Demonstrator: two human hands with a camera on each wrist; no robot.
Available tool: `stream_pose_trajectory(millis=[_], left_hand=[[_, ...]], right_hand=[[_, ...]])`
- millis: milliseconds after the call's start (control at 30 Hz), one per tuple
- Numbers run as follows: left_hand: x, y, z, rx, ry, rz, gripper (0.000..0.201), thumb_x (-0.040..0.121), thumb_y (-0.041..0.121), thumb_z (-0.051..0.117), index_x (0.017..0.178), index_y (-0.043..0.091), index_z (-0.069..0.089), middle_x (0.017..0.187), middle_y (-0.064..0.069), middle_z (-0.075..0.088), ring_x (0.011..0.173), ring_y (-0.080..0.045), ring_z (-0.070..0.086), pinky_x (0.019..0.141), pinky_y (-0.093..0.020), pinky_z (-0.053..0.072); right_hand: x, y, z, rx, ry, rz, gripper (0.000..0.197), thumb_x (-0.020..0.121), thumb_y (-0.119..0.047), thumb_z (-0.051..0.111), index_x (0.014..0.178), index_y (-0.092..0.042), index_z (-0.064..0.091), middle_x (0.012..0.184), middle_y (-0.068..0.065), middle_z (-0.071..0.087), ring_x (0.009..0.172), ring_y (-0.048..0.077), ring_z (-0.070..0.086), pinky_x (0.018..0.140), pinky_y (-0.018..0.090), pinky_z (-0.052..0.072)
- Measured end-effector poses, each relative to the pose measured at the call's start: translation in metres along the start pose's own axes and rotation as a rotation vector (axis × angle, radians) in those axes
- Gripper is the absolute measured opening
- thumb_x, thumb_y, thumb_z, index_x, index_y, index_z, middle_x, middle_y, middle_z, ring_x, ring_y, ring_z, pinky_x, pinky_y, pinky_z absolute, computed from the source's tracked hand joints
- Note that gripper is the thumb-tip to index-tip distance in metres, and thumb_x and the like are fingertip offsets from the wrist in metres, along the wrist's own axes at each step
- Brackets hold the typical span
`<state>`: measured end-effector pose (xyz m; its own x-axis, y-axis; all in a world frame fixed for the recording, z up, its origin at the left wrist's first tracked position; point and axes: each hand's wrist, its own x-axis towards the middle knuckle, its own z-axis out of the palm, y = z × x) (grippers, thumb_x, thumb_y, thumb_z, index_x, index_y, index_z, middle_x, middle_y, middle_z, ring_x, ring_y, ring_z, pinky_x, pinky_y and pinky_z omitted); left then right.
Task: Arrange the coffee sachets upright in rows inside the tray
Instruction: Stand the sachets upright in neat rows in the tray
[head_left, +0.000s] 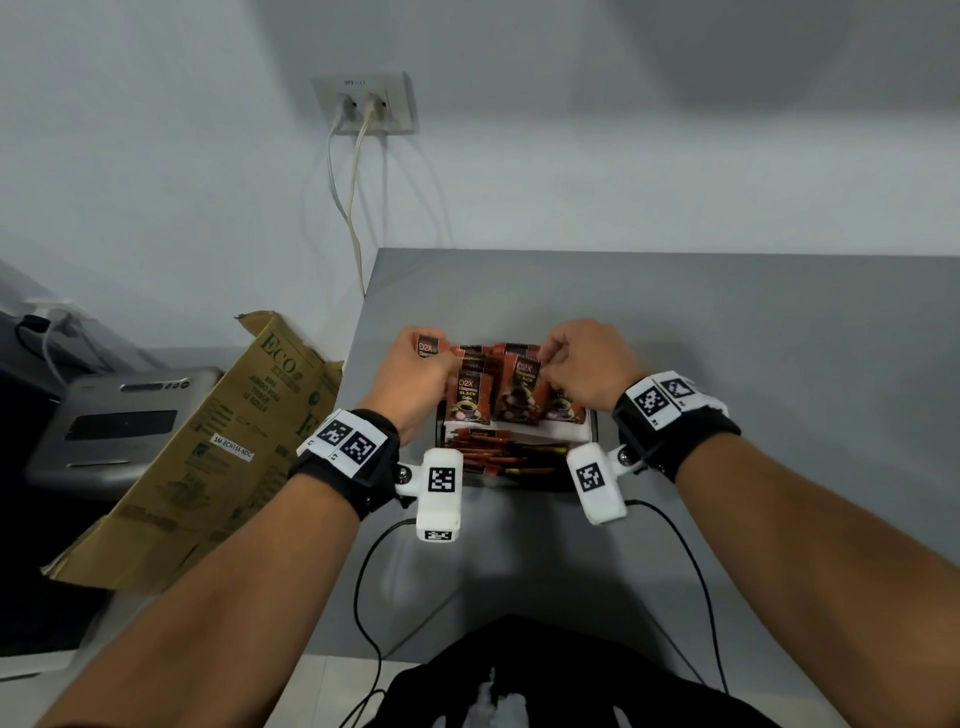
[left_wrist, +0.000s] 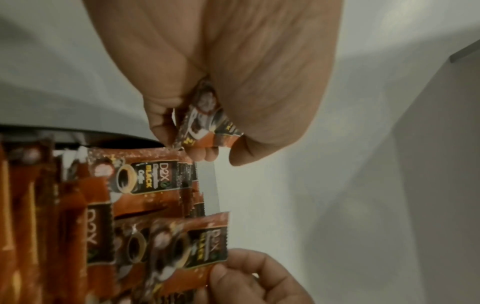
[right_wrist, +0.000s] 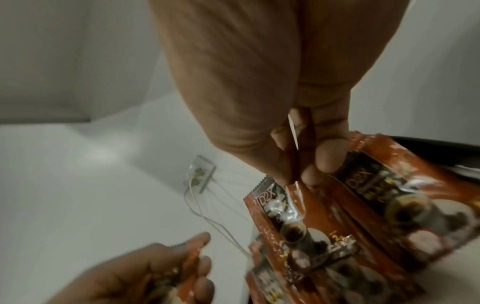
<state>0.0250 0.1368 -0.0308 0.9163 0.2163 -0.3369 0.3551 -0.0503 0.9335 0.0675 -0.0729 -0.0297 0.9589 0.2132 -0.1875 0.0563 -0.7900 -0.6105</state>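
Note:
A black tray (head_left: 593, 423) on the grey table holds several orange-brown D2X coffee sachets (head_left: 471, 397) standing upright in its far part. Thin stick sachets (head_left: 498, 457) lie flat in its near part. My left hand (head_left: 415, 371) hovers over the tray's left side and grips a sachet (head_left: 427, 345), which also shows crumpled between its fingers in the left wrist view (left_wrist: 207, 121). My right hand (head_left: 587, 364) pinches the top edge of a standing sachet (head_left: 524, 379) in the middle row; the pinched sachet (right_wrist: 279, 209) hangs below my fingertips (right_wrist: 306, 176).
A brown cardboard box (head_left: 218, 447) leans off the table's left edge, beside a grey machine (head_left: 119, 421). A wall socket (head_left: 366, 104) with two cables sits above the table's far left corner. Black cables (head_left: 363, 587) trail from the wrist cameras across the table's near part.

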Motion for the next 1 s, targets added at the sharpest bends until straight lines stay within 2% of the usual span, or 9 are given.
stream_pose_trajectory(millis=[100, 233, 433, 533, 633, 767, 833, 933, 1000], left_hand=[[-0.002, -0.003, -0.004, 0.056, -0.041, 0.015, 0.019, 0.08, -0.001, 0.058, 0.088, 0.017, 0.055, 0.079, -0.008, 0.058, 0.073, -0.023, 0.057, 0.075, -0.041, 0.052], [-0.001, -0.007, -0.007, 0.077, -0.043, -0.028, 0.041, 0.062, 0.011, 0.061, 0.102, 0.006, 0.055, 0.082, -0.011, 0.065, 0.074, -0.02, 0.063, 0.085, -0.045, 0.057], [-0.004, -0.003, -0.004, 0.093, -0.052, -0.017, 0.025, 0.08, -0.004, 0.06, 0.101, 0.009, 0.056, 0.093, -0.014, 0.068, 0.08, -0.022, 0.068, 0.084, -0.042, 0.056], [-0.005, -0.004, -0.002, 0.152, -0.069, 0.021, 0.026, 0.078, -0.002, 0.068, 0.1, 0.011, 0.061, 0.089, -0.011, 0.068, 0.08, -0.024, 0.067, 0.082, -0.047, 0.058], [-0.01, 0.001, 0.003, 0.162, -0.136, 0.052, 0.031, 0.073, 0.0, 0.075, 0.098, 0.012, 0.063, 0.088, -0.01, 0.07, 0.078, -0.027, 0.069, 0.083, -0.057, 0.058], [-0.015, 0.01, 0.022, 0.17, -0.215, 0.094, 0.044, 0.057, 0.014, 0.084, 0.097, 0.016, 0.064, 0.093, -0.016, 0.072, 0.083, -0.037, 0.07, 0.08, -0.059, 0.058], [-0.016, 0.015, 0.03, 0.167, -0.226, 0.112, 0.045, 0.064, 0.01, 0.084, 0.102, 0.016, 0.061, 0.099, -0.017, 0.071, 0.083, -0.037, 0.071, 0.077, -0.057, 0.059], [-0.012, 0.015, 0.031, 0.144, -0.17, 0.079, 0.044, 0.083, 0.008, 0.076, 0.119, 0.015, 0.053, 0.108, -0.016, 0.07, 0.089, -0.033, 0.071, 0.08, -0.048, 0.06], [-0.009, 0.011, 0.024, 0.169, -0.117, 0.063, 0.037, 0.086, 0.015, 0.071, 0.118, 0.021, 0.052, 0.109, -0.016, 0.07, 0.098, -0.037, 0.069, 0.088, -0.052, 0.057]], right_hand=[[0.002, 0.005, 0.017, -0.072, -0.019, 0.023, 0.023, 0.085, -0.01, 0.068, 0.076, -0.031, 0.063, 0.089, -0.005, 0.071, 0.082, 0.016, 0.068, 0.076, 0.031, 0.057], [0.004, 0.005, 0.027, -0.114, -0.023, 0.003, 0.022, 0.084, -0.008, 0.064, 0.077, -0.029, 0.064, 0.091, -0.003, 0.068, 0.087, 0.019, 0.066, 0.079, 0.031, 0.056], [0.006, 0.008, 0.031, -0.125, -0.008, -0.004, 0.017, 0.084, -0.008, 0.068, 0.084, -0.025, 0.068, 0.091, -0.002, 0.068, 0.085, 0.019, 0.066, 0.081, 0.037, 0.058], [0.007, 0.012, 0.027, -0.09, 0.018, 0.002, 0.014, 0.085, -0.009, 0.069, 0.091, -0.022, 0.071, 0.094, -0.002, 0.068, 0.088, 0.018, 0.065, 0.077, 0.03, 0.055], [0.002, 0.005, 0.012, 0.012, 0.062, -0.046, 0.012, 0.086, -0.02, 0.069, 0.098, -0.022, 0.073, 0.094, -0.008, 0.068, 0.084, 0.008, 0.063, 0.07, 0.018, 0.047], [-0.012, -0.017, -0.011, 0.34, -0.051, -0.133, 0.013, 0.087, -0.022, 0.072, 0.099, -0.024, 0.074, 0.089, -0.006, 0.073, 0.066, 0.004, 0.064, 0.057, 0.018, 0.051], [-0.013, -0.019, -0.019, 0.3, 0.002, -0.168, 0.009, 0.083, -0.014, 0.073, 0.089, -0.021, 0.075, 0.082, -0.003, 0.074, 0.063, 0.007, 0.064, 0.063, 0.024, 0.054], [-0.009, -0.006, -0.031, 0.171, 0.134, -0.103, 0.01, 0.083, -0.013, 0.073, 0.086, -0.022, 0.074, 0.077, -0.009, 0.07, 0.069, 0.002, 0.063, 0.063, 0.012, 0.045], [-0.01, 0.008, -0.035, 0.057, 0.141, -0.037, 0.01, 0.084, -0.012, 0.071, 0.087, -0.021, 0.072, 0.072, -0.013, 0.067, 0.065, -0.007, 0.058, 0.056, 0.004, 0.038]])
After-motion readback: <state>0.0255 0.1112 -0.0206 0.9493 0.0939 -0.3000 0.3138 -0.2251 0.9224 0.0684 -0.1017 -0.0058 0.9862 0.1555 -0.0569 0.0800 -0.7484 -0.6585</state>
